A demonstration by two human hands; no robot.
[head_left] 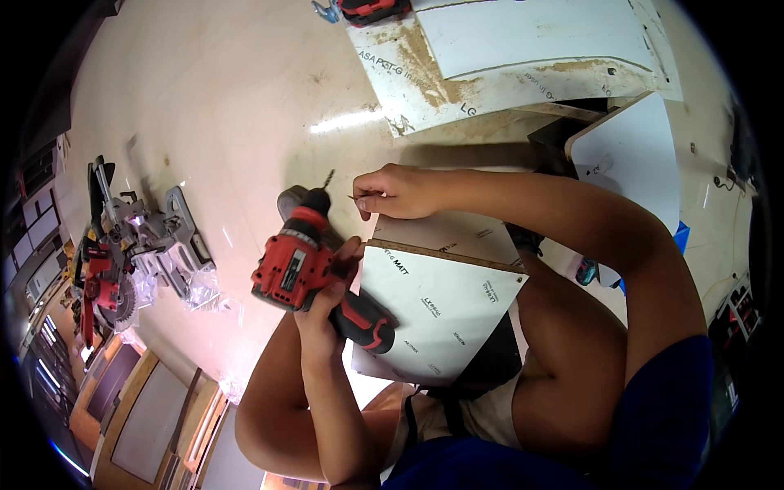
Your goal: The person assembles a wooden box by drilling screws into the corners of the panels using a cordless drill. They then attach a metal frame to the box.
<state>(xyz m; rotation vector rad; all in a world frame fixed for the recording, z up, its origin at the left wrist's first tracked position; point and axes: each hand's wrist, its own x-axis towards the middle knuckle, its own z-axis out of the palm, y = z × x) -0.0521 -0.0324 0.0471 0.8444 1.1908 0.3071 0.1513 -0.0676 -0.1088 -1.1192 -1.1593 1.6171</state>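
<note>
My left hand (321,309) is wrapped round the handle of a red and black cordless drill (286,265). A dark twist bit (330,178) sticks up from its chuck, apart from any board. My right hand (398,192) is closed in a pinch near the bit, with a small, thin, screw-like tip (352,197) showing between the fingers. Across my lap lies a white laminated panel (433,318) with print on it and a bare brown edge (445,255). Beyond that edge a second printed panel (465,233) meets it, partly hidden under my right forearm.
A large white sheet with sawdust (400,106) lies ahead on the floor, another red and black tool (371,10) at its corner. A rounded white board (629,155) stands to the right. On the left are a miter saw (106,286) and wooden-framed panels (147,425).
</note>
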